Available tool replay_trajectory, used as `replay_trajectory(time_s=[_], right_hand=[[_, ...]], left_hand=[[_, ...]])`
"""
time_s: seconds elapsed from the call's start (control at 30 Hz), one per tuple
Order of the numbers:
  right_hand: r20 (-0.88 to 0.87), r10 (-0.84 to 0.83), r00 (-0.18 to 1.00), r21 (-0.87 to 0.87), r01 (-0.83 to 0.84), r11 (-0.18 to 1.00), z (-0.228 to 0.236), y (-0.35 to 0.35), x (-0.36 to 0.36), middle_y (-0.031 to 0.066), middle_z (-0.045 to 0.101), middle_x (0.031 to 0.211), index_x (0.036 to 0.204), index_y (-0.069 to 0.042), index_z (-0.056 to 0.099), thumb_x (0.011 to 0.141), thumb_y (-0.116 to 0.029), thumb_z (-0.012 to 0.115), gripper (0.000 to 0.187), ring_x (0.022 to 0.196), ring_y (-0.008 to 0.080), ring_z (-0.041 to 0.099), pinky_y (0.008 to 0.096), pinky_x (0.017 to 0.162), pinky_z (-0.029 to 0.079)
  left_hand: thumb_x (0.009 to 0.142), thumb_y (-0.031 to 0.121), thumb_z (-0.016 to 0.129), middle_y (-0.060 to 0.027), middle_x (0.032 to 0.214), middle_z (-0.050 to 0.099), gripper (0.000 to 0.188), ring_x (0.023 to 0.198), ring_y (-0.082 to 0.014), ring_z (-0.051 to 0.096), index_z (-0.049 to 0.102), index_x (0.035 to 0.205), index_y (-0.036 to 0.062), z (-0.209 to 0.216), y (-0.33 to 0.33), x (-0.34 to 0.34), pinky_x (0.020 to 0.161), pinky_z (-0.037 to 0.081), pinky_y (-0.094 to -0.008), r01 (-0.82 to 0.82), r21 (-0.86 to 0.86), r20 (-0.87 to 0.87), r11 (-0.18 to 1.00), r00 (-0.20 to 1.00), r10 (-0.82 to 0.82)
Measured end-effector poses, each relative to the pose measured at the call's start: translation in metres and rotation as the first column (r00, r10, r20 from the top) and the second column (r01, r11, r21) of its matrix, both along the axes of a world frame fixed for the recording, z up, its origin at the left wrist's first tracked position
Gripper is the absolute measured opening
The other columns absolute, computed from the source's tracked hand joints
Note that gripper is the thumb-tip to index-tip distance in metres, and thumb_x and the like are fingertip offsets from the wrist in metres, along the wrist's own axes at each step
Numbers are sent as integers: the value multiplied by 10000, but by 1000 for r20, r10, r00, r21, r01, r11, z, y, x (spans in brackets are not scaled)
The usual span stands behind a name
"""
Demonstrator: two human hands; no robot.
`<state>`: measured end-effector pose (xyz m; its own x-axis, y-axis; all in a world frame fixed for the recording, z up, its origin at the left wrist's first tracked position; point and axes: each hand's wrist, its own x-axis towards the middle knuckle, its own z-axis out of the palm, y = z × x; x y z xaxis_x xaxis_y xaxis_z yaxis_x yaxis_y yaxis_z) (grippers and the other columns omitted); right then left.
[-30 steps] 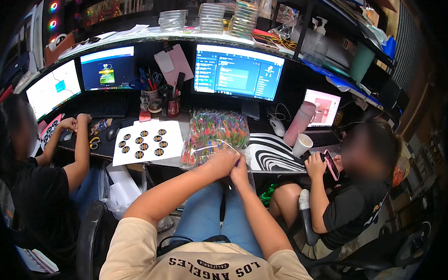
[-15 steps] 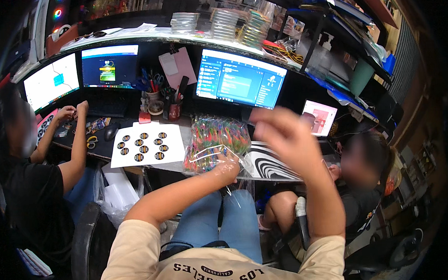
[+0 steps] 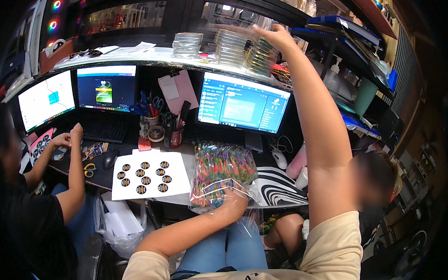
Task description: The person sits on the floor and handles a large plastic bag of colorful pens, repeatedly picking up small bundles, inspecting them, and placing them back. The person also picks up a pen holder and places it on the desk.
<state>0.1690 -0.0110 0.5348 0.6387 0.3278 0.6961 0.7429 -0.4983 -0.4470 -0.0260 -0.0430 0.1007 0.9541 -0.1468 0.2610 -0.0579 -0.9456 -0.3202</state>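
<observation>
A clear plastic bag (image 3: 224, 162) packed with small multicoloured items lies at the desk's front edge. My left hand (image 3: 234, 201) is at the bag's near end, partly covered by shiny plastic film. Its fingers do not show clearly enough to tell their grip. My right arm stretches far up and forward. At its end my right hand (image 3: 279, 38) is raised beside the stacks of clear, disc-like packs on the shelf, thumb and fingers apart, with nothing seen in it. Nearest to it are a gold-and-green stack (image 3: 259, 57) and a clear stack (image 3: 230, 46).
Left of the bag lies a white sheet (image 3: 178, 186) with round black stickers. A monitor (image 3: 242, 102) stands behind. A striped black-and-white mat (image 3: 280, 185), mouse (image 3: 279, 159) and pink bottle (image 3: 297, 161) are at right. One person works at left; another sits at right.
My right hand has gone from above the desk up to the shelf stacks. My left hand stays at the bag. The whole view has tilted upward, showing more above the shelf.
</observation>
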Motion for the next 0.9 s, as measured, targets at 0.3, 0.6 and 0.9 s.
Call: replay_trajectory(time_s=[0.3, 0.6, 0.9], right_hand=[[260, -322, 910, -194, 376, 906, -14, 19, 6, 140, 651, 1221, 1219, -144, 659, 625, -459, 780, 684, 1123, 287, 634, 379, 921, 512], [296, -236, 925, -99, 275, 956, -26, 5, -12, 163, 674, 1149, 1163, -92, 673, 708, -399, 740, 553, 1085, 311, 639, 399, 949, 495], [275, -79, 958, 239, 12, 971, -38, -11, -5, 201, 676, 1119, 1193, -96, 666, 675, -298, 743, 562, 1052, 309, 650, 368, 930, 500]], left_hand=[[878, 195, 528, -285, 1456, 393, 529, 1368, -452, 352, 493, 1316, -100, 6, -3, 3, 934, 329, -754, -75, -43, -106, 996, 992, 70], [811, 344, 680, -184, 1505, 358, 527, 1427, -435, 247, 629, 1231, 31, 2, 5, 5, 1021, 164, -775, -58, -160, -119, 985, 992, 39], [834, 391, 617, -186, 1473, 406, 607, 1394, -427, 329, 572, 1295, -2, -11, 3, 5, 994, 228, -766, -65, 13, -6, 998, 998, 65]])
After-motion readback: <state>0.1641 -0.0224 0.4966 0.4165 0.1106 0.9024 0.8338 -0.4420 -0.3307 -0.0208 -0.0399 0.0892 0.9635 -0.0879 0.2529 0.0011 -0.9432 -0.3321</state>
